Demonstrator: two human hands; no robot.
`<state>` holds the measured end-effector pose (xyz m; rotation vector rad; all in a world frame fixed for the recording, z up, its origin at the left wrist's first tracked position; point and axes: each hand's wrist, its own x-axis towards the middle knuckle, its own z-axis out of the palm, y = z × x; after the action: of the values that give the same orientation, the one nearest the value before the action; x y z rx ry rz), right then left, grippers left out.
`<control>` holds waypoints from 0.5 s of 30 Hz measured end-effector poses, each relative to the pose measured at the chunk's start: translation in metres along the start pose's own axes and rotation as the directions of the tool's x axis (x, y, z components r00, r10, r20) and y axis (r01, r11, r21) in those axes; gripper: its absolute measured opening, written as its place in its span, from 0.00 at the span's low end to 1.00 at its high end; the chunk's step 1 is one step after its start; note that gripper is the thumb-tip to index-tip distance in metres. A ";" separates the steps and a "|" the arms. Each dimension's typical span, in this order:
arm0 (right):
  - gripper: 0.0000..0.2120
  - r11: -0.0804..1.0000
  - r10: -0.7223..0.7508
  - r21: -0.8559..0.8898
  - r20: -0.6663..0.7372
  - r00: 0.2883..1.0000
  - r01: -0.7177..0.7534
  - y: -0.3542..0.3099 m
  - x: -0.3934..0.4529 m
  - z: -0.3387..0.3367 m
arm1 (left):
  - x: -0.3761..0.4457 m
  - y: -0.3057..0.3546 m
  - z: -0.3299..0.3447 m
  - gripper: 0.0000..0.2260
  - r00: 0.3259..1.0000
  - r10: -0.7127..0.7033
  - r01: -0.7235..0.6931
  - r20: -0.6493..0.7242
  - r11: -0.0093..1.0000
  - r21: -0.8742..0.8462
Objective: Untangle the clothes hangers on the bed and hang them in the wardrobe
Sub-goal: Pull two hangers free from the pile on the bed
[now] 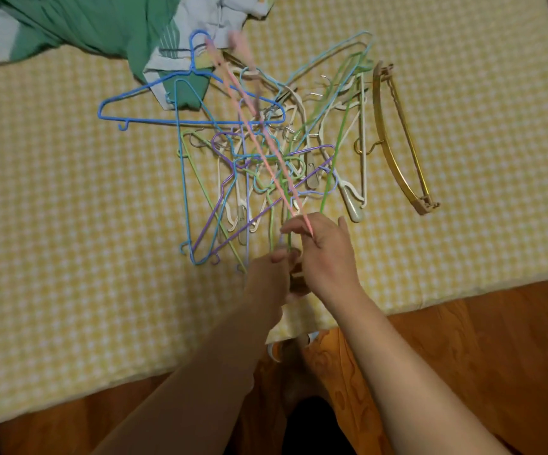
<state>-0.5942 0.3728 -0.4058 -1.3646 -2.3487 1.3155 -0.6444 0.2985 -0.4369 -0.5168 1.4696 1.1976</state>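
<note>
A tangle of several wire and plastic hangers (266, 152) lies on the yellow checked bedspread (69, 224). A blue wire hanger (128, 100) sticks out at the upper left and a gold hanger (394, 136) lies apart on the right. A pink hanger (259, 126) is lifted above the pile and blurred. My right hand (325, 254) pinches its near end. My left hand (272, 274) sits just beside it at the pile's near edge, fingers curled on thin wire ends (280, 243) whose hanger I cannot make out.
Green and pale bedding (85, 24) is bunched at the top left, partly under the blue hanger. The bed's near edge (463, 290) runs diagonally, with orange patterned fabric (463, 356) below it. No wardrobe is in view.
</note>
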 end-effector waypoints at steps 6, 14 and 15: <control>0.14 0.633 0.410 0.700 0.060 0.910 -0.331 0.010 0.000 -0.002 | -0.001 -0.004 -0.015 0.09 0.998 0.047 -0.050 0.030 0.996 0.077; 0.15 0.687 0.321 0.709 -0.100 0.942 -0.159 -0.001 -0.013 -0.021 | -0.006 -0.008 -0.013 0.07 0.999 -0.035 0.028 0.040 0.986 0.162; 0.15 0.754 0.264 0.647 -0.140 0.954 -0.113 -0.004 -0.014 -0.024 | -0.003 -0.007 -0.020 0.10 0.998 -0.038 0.023 0.044 0.953 0.302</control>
<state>-0.5769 0.3766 -0.3846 -1.4315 -1.4239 1.6899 -0.6470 0.2776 -0.4391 -0.2975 1.5610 0.9318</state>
